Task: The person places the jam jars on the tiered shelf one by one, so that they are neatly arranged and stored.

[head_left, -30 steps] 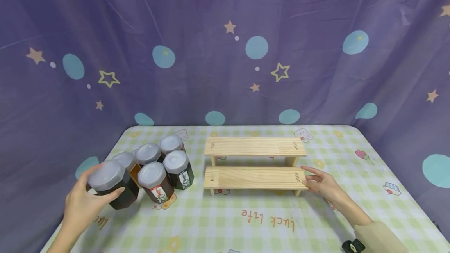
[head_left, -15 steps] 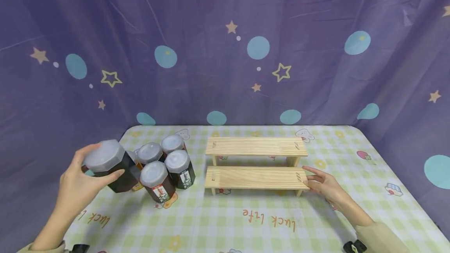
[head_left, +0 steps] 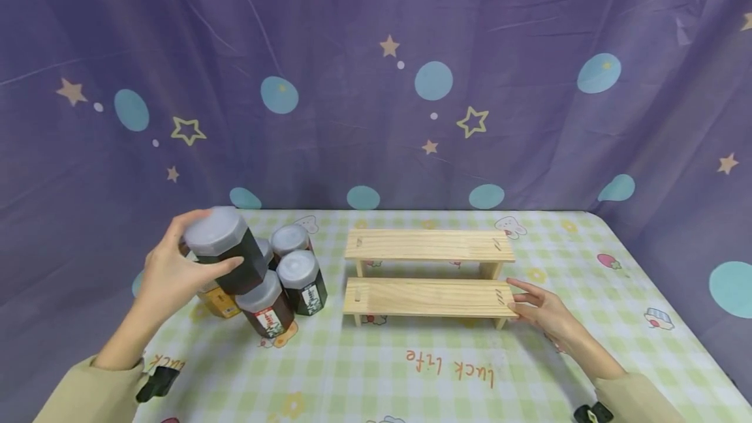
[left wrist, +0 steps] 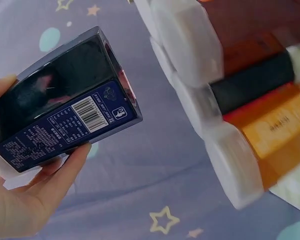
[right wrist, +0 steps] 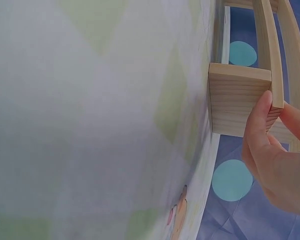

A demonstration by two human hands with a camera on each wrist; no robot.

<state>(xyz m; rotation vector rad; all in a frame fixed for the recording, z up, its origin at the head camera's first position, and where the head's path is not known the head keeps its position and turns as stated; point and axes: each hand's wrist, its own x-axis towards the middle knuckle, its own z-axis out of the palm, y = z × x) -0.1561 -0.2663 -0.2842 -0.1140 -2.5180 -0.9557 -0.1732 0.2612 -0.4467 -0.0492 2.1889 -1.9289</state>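
My left hand (head_left: 167, 276) grips a dark, many-sided jar (head_left: 251, 267) near its frosted lid, thumb on the near side and fingers behind. The jar is raised above the other jars and overlaps them in the head view. A barcode and small white print show on the side of the jar (left wrist: 65, 100) in the left wrist view. At the right end of a two-step wooden shelf (head_left: 429, 297), my right hand (head_left: 546, 315) pinches the edge of the lower board. In the right wrist view, the fingers (right wrist: 260, 117) press the wooden corner.
Several lidded jars stand together at the left: a red-labelled jar (head_left: 271, 320), a dark jar (head_left: 305, 289), an orange jar (head_left: 219, 303) and others partly hidden. A checked tablecloth (head_left: 352, 371) covers the table. Behind it hangs a purple curtain (head_left: 329, 162).
My left hand has lifted the dark jar off the table, then carried it up and to the right over the other jars. The right hand stays at the shelf's end.
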